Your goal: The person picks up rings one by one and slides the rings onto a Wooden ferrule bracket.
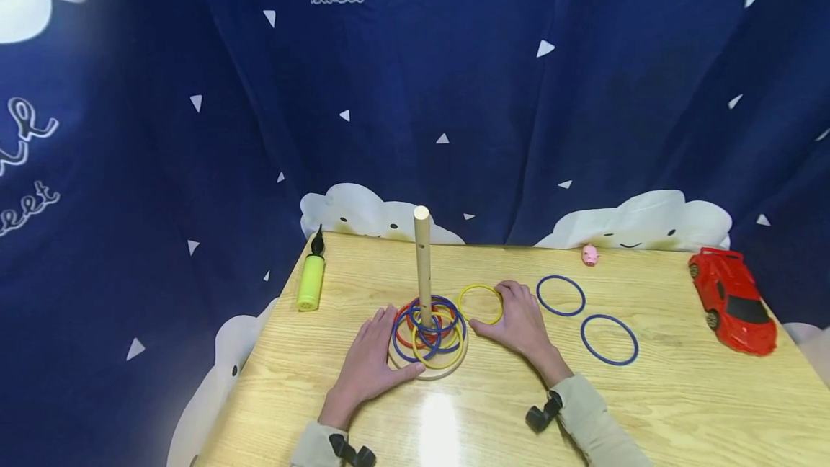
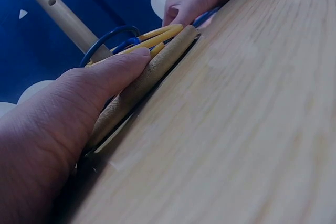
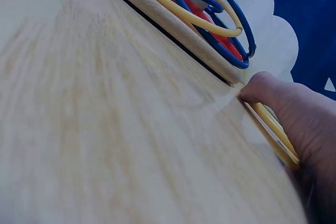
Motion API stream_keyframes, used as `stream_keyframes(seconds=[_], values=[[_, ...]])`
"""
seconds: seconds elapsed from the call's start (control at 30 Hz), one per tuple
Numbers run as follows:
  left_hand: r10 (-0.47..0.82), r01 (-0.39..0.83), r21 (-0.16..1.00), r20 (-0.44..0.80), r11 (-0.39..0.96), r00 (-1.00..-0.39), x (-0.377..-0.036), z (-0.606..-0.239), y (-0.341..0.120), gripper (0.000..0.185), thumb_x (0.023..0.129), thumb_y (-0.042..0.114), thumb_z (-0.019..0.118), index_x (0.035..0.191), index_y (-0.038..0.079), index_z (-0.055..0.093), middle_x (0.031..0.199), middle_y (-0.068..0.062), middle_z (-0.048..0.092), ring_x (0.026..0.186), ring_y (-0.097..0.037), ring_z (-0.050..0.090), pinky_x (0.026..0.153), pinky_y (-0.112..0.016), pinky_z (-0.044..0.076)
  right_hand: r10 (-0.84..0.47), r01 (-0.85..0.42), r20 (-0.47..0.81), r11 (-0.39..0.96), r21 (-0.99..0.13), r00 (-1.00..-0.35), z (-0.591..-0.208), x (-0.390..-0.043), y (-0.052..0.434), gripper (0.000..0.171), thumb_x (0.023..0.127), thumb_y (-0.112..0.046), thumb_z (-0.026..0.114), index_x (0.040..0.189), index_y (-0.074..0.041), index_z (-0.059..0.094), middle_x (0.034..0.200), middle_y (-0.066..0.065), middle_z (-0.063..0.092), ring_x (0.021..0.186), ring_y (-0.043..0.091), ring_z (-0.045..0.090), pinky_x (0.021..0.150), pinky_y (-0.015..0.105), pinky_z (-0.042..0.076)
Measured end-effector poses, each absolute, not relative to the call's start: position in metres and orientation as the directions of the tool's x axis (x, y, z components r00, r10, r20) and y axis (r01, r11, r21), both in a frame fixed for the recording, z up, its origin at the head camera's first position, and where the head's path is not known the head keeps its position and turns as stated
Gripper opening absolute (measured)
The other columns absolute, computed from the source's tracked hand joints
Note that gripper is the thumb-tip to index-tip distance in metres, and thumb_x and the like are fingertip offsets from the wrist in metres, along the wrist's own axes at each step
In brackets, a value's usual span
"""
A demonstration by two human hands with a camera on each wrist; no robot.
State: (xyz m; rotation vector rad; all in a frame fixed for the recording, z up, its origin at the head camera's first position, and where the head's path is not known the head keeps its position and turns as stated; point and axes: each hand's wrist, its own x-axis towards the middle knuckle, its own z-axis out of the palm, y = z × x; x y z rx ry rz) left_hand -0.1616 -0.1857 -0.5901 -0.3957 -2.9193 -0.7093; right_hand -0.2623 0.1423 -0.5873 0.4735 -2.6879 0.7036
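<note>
A wooden ring-toss post [image 1: 423,258] stands upright on a round wooden base [image 1: 437,376]. Red, blue and yellow rings lie in an overlapping pile around its foot. My left hand [image 1: 369,362] lies at the left side of the base, fingers extended along its edge. In the left wrist view, the left thumb [image 2: 113,74] rests on the near rim beside the rings. Right of the base, my right hand [image 1: 521,323] holds a yellow ring [image 1: 480,285] low at the table between thumb and fingers. The right wrist view shows the thumb at this ring's near end.
Two blue rings, one farther [image 1: 560,277] and one nearer [image 1: 609,316], lie right of my right hand. A pink pig toy [image 1: 589,256] stands at the back edge. A red toy car [image 1: 733,301] sits far right, a yellow-green hand pump [image 1: 311,283] back left. A dark blue curtain [image 1: 493,92] hangs behind.
</note>
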Motion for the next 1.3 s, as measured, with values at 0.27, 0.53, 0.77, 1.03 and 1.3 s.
stream_keyframes(seconds=[0.27,0.53,0.77,1.03,1.3], values=[[0.238,0.288,0.432,0.167,0.855,-0.957,-0.164,-0.589,-0.179,0.127,0.079,0.09,0.058,0.167,0.007,0.021,0.172,-0.009,0.026,0.16,-0.025,0.02,0.13,-0.046,0.019,-0.212,-0.378,0.389,0.825,-0.421,-0.896,-0.586,-0.26,0.149,0.088,0.063,-0.064,0.088,0.12,0.002,0.069,0.127,0.016,0.063,0.12,0.038,0.056,0.102,0.055,0.047],[0.242,0.294,0.432,0.173,0.853,-0.955,-0.165,-0.59,-0.176,0.127,0.078,0.09,0.059,0.167,0.007,0.021,0.172,-0.009,0.027,0.16,-0.026,0.021,0.13,-0.047,0.02,-0.194,-0.363,0.389,0.826,-0.431,-0.901,-0.589,-0.258,0.154,0.088,0.064,-0.063,0.087,0.119,0.002,0.068,0.126,0.017,0.063,0.12,0.039,0.056,0.102,0.055,0.047],[0.242,0.314,0.431,0.213,0.846,-0.947,-0.164,-0.59,-0.176,0.126,0.078,0.088,0.062,0.166,0.005,0.025,0.17,-0.012,0.03,0.158,-0.03,0.025,0.129,-0.051,0.022,-0.19,-0.361,0.387,0.823,-0.438,-0.902,-0.589,-0.259,0.153,0.088,0.063,-0.063,0.088,0.119,0.002,0.069,0.126,0.016,0.063,0.119,0.038,0.056,0.102,0.054,0.048],[0.224,0.312,0.428,0.243,0.848,-0.944,-0.163,-0.59,-0.184,0.125,0.079,0.086,0.064,0.165,0.003,0.028,0.168,-0.014,0.035,0.156,-0.033,0.029,0.126,-0.054,0.026,-0.203,-0.368,0.385,0.828,-0.423,-0.9,-0.594,-0.265,0.144,0.087,0.064,-0.066,0.085,0.118,0.0,0.069,0.126,0.015,0.062,0.119,0.037,0.056,0.103,0.052,0.048],[0.215,0.289,0.467,0.207,0.836,-0.955,-0.161,-0.589,-0.183,0.127,0.078,0.085,0.066,0.166,0.005,0.023,0.169,-0.015,0.031,0.158,-0.032,0.025,0.129,-0.051,0.021,-0.203,-0.37,0.387,0.827,-0.425,-0.899,-0.59,-0.263,0.143,0.087,0.065,-0.066,0.085,0.116,0.002,0.07,0.128,0.017,0.062,0.119,0.038,0.056,0.103,0.053,0.048]])
